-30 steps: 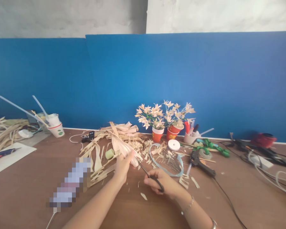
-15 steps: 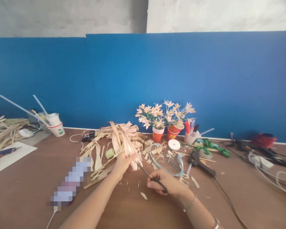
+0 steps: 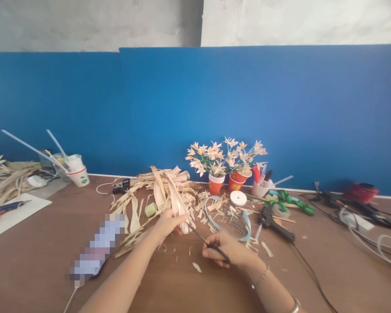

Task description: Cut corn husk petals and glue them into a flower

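My left hand [image 3: 167,224] pinches a pale dried corn husk [image 3: 178,204] near its lower end, with the long tip pointing up and away. In my right hand [image 3: 222,248] is a pair of dark-handled scissors [image 3: 200,235]. Their blades reach left to the husk's edge by my left thumb; I cannot tell whether they are cutting into it. Behind my left hand lies a heap of loose husks [image 3: 135,213], with a pale green roll [image 3: 150,209] beside it. Small husk scraps [image 3: 197,267] lie on the table below my hands.
Red paper cups [image 3: 216,184] hold husk flowers [image 3: 211,157] against the blue panel [image 3: 156,108]. To the right are a white ribbon spool [image 3: 238,198], a blue ribbon [image 3: 248,228] and a black glue gun [image 3: 276,226] with its cord. A blurred-out device [image 3: 97,248] lies left.
My left hand and the husk have shifted very slightly. The scissors stay at the husk's edge, and the objects on the table keep their places.
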Available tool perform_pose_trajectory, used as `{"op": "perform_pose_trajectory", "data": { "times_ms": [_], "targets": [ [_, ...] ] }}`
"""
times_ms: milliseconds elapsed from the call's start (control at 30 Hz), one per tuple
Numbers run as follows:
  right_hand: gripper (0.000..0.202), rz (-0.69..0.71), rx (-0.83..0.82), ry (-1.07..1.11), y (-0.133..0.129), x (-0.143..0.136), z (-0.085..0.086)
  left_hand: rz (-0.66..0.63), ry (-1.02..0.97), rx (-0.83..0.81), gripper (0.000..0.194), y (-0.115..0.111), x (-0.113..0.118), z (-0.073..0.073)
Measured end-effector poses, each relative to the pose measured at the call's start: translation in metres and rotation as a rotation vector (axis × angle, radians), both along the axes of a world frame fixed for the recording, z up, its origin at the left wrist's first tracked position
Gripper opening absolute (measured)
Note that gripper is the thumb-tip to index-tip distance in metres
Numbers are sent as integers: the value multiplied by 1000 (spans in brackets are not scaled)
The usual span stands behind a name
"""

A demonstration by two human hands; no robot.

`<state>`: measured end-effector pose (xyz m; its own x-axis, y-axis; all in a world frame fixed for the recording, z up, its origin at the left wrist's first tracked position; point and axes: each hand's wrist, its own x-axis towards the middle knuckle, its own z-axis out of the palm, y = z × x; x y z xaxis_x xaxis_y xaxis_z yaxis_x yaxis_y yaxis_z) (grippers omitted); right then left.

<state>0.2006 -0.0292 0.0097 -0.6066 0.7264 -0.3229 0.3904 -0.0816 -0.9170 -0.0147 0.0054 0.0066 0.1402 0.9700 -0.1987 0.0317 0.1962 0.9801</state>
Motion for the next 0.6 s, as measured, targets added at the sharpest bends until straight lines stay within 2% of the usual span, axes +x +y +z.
{"op": "perform_pose_trajectory", "data": {
  "times_ms": [200,467,600],
  "targets": [
    [31,-5,-43,-24,1,3,-3,183,43,43,33,5,-1,-11],
    [30,2,-10,-35,2,0,-4,126,32,49,34,1,3,-5],
    [30,1,5,-31,1,0,-5,119,36,72,34,1,3,-7]
  ]
}}
